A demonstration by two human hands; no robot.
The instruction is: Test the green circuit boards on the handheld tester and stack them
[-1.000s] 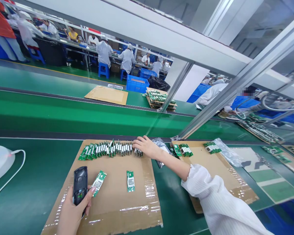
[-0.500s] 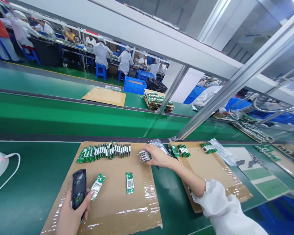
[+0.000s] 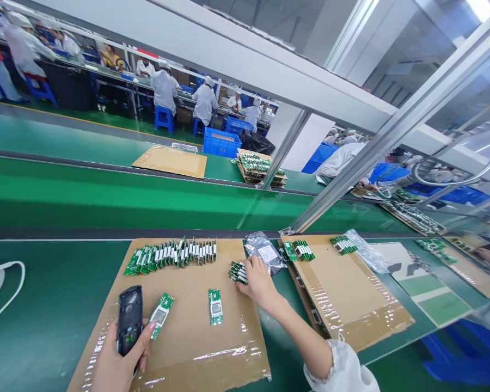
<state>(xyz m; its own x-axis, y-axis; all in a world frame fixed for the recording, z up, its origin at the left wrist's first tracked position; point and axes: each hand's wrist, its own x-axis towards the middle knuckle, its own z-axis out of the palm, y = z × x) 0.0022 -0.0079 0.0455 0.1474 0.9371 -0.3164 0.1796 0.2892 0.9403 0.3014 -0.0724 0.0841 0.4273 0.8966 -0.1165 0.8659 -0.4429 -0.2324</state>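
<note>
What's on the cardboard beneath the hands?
A row of circuit boards near the far edge, and a lone board. The right hand grips a bunch of boards; the left hand holds a black device and touches another board. The row hides cardboard underneath.

"What sort of place are we standing in?"

"An electronics factory: green circuit boards [image 3: 175,253] stand in a row on cardboard [image 3: 188,340], on a green surface [image 3: 57,305]."

"And across the room?"

"Workers [image 3: 204,104] in white coats [image 3: 164,90] and caps [image 3: 208,81] sit on blue stools [image 3: 164,118] along an assembly line [image 3: 141,83], near blue plastic crates [image 3: 221,144], seen past metal posts [image 3: 351,173]."
</note>
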